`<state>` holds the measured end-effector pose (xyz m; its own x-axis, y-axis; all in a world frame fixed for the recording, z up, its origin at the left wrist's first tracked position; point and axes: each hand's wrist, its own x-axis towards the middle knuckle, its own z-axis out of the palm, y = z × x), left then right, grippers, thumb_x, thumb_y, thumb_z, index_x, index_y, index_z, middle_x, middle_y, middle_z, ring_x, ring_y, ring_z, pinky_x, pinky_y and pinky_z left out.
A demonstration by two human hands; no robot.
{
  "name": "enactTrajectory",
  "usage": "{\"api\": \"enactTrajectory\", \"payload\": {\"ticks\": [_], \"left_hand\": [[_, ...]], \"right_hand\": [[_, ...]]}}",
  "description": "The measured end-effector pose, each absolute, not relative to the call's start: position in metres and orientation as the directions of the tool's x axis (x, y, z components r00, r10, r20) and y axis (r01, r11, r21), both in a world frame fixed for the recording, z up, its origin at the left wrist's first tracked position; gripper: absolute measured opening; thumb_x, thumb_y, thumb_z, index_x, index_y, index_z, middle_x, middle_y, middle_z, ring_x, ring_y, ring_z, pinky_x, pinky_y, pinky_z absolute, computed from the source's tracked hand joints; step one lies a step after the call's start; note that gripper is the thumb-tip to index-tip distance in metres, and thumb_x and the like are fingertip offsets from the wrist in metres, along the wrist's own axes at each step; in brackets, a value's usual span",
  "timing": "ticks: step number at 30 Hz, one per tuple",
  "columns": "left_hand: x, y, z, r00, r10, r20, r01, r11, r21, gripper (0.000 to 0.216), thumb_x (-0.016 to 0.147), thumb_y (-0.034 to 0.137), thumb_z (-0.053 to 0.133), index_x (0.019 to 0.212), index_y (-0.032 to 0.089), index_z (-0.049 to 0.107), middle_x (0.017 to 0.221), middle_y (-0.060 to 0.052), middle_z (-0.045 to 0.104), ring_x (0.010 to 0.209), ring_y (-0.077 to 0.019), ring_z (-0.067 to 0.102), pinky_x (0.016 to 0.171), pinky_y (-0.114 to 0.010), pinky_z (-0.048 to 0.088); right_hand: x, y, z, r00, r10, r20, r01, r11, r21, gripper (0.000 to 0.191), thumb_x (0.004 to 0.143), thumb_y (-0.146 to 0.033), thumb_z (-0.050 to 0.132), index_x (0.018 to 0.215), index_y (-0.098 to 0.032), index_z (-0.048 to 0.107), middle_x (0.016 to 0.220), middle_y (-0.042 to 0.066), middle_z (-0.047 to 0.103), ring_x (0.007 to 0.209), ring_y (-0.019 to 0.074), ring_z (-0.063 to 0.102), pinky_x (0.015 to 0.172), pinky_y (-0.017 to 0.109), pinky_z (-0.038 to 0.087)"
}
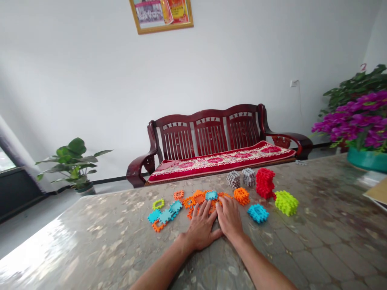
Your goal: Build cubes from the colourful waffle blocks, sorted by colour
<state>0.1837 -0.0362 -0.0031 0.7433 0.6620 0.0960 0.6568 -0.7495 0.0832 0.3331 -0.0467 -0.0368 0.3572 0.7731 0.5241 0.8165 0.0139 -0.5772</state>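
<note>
My left hand (pixel 202 227) rests on the table with its fingers spread over loose orange notched puzzle pieces (pixel 198 196). Beside it, my right hand (pixel 229 215) reaches the same pile, fingers extended and touching its near edge; part of the pile is hidden beneath both hands. A blue piece (pixel 211 195) lies on the pile just beyond the fingertips. To the left is a group of blue pieces (pixel 165 216), with a lime green frame piece (pixel 158 204) near it. Right of my hands stand an orange stack (pixel 241 196) and a blue stack (pixel 258 213).
Farther right are a tall red stack (pixel 265 183), a lime green stack (pixel 286 202) and two grey stacks (pixel 234 179). A teal planter (pixel 367 159) with purple flowers stands at the table's right end. Behind the table (pixel 99 237) is a wooden bench (pixel 208 137).
</note>
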Motion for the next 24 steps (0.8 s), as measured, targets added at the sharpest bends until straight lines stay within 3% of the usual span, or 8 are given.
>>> {"api": "enactTrajectory", "payload": {"ticks": [8, 13, 18, 21, 24], "left_hand": [[0.175, -0.035, 0.001, 0.676, 0.727, 0.119, 0.721, -0.686, 0.098, 0.074, 0.089, 0.062, 0.045, 0.155, 0.039, 0.021, 0.166, -0.008, 0.013, 0.152, -0.0331, 0.009, 0.119, -0.063, 0.013], [0.136, -0.038, 0.005, 0.242, 0.935, 0.259, 0.963, -0.265, 0.057, 0.064, 0.091, 0.048, 0.048, 0.152, 0.033, 0.036, 0.164, -0.011, 0.024, 0.151, -0.0348, 0.015, 0.119, -0.062, 0.012], [0.087, -0.033, 0.001, -0.123, 0.96, 0.253, 0.991, 0.104, 0.087, 0.066, 0.09, 0.055, 0.044, 0.151, 0.03, 0.037, 0.162, -0.014, 0.027, 0.15, -0.0391, 0.016, 0.115, -0.065, 0.014], [0.075, -0.03, -0.003, -0.22, 0.954, 0.201, 0.972, 0.196, 0.133, 0.068, 0.091, 0.058, 0.038, 0.152, 0.029, 0.037, 0.161, -0.017, 0.029, 0.148, -0.0399, 0.023, 0.113, -0.063, 0.023], [0.074, -0.027, -0.005, -0.185, 0.967, 0.175, 0.978, 0.164, 0.125, 0.067, 0.09, 0.058, 0.039, 0.151, 0.028, 0.039, 0.16, -0.017, 0.031, 0.146, -0.0385, 0.029, 0.113, -0.058, 0.025]], "right_hand": [[0.342, -0.041, -0.047, 0.342, 0.755, 0.56, 0.797, 0.082, -0.598, 0.042, 0.094, -0.039, 0.036, 0.115, -0.016, 0.064, 0.118, 0.013, 0.065, 0.116, 0.0274, 0.054, 0.105, 0.044, 0.039], [0.345, -0.037, -0.05, 0.346, 0.761, 0.548, 0.794, 0.074, -0.603, 0.045, 0.095, -0.04, 0.032, 0.114, -0.015, 0.064, 0.116, 0.013, 0.066, 0.114, 0.0272, 0.055, 0.103, 0.043, 0.04], [0.348, -0.037, -0.052, 0.334, 0.772, 0.541, 0.801, 0.07, -0.594, 0.044, 0.093, -0.039, 0.033, 0.113, -0.015, 0.065, 0.116, 0.013, 0.066, 0.113, 0.0275, 0.055, 0.102, 0.043, 0.04], [0.35, -0.036, -0.054, 0.327, 0.764, 0.556, 0.806, 0.081, -0.586, 0.043, 0.091, -0.039, 0.035, 0.113, -0.015, 0.064, 0.116, 0.014, 0.066, 0.113, 0.0279, 0.055, 0.102, 0.043, 0.04], [0.352, -0.035, -0.057, 0.331, 0.754, 0.568, 0.801, 0.093, -0.591, 0.042, 0.09, -0.039, 0.038, 0.113, -0.016, 0.064, 0.116, 0.014, 0.067, 0.113, 0.0281, 0.056, 0.102, 0.043, 0.041]]}}
